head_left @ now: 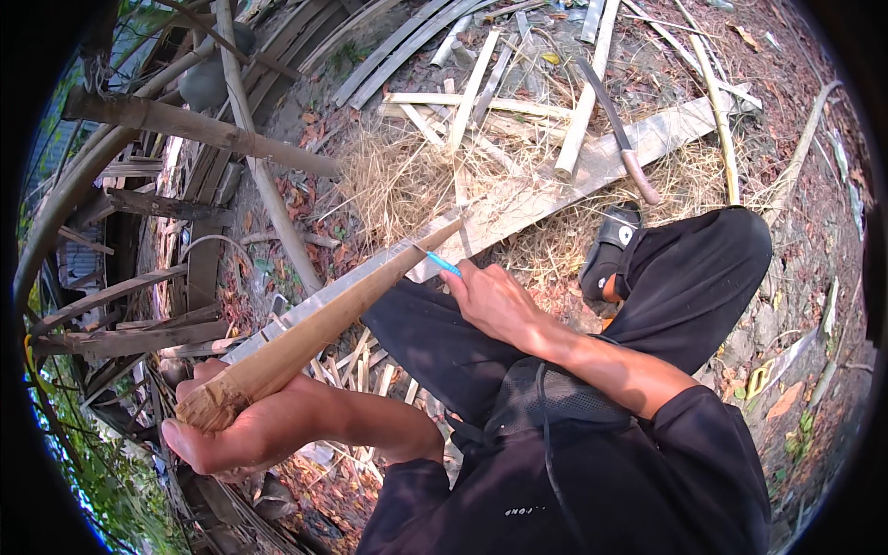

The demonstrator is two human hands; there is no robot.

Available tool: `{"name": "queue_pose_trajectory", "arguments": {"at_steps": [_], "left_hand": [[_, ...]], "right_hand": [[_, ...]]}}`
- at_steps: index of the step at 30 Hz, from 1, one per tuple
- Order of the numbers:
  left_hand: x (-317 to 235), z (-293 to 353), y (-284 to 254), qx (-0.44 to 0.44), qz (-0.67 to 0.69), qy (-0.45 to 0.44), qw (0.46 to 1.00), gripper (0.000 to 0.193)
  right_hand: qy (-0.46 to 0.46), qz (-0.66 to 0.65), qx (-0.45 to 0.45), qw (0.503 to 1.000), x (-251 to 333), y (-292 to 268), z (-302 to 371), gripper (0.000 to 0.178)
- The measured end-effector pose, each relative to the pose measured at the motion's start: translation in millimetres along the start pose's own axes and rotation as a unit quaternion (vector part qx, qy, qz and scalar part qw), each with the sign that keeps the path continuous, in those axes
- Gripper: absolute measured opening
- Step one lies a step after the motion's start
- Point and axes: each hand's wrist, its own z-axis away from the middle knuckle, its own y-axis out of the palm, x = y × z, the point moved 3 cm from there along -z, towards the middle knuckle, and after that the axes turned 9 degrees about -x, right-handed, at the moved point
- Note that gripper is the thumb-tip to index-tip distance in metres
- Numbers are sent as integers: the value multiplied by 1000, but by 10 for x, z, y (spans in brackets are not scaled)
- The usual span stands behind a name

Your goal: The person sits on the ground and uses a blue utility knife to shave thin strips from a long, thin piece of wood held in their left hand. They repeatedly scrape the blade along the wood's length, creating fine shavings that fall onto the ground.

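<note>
A tan, fibrous split bamboo stick (314, 324) runs from eight o'clock toward centre, its frayed butt wrapped in the left hand (236, 430). The right hand (495, 301) pinches a slim blue pen (442, 263) against the stick's tapered tip. At one o'clock, a long-bladed knife (618, 129) lies on a pale plank (592, 166).

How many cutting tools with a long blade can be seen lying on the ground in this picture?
1. A long knife lies on the split bamboo slats at the upper right, handle toward the person's knee. More tools may be hidden under the dry straw.
</note>
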Motion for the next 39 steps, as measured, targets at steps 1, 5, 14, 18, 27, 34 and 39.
{"name": "queue_pose_trajectory", "arguments": {"at_steps": [1,5,14,18,27,34,39], "left_hand": [[6,28,25,-9,5,-7,1000,31],[-1,-77,-71,31,9,7,999,31],[-99,27,55,51,-30,31,998,36],[-83,37,73,91,-6,17,996,39],[-51,35,46,117,-5,-4,993,41],[-19,-88,-61,39,-29,-2,999,35],[-164,36,77,41,11,14,999,30]], "right_hand": [[1,-4,-25,1000,-190,11,-37,33],[41,-34,7,999,-25,-58,95,37],[6,-40,13,999,-51,128,-2,38],[54,-8,55,997,-225,118,-120,34],[-24,-23,14,999,-40,80,-59,32],[-87,29,-37,995,-119,226,-68,37],[103,68,80,989,-1280,201,-99,42]]}}
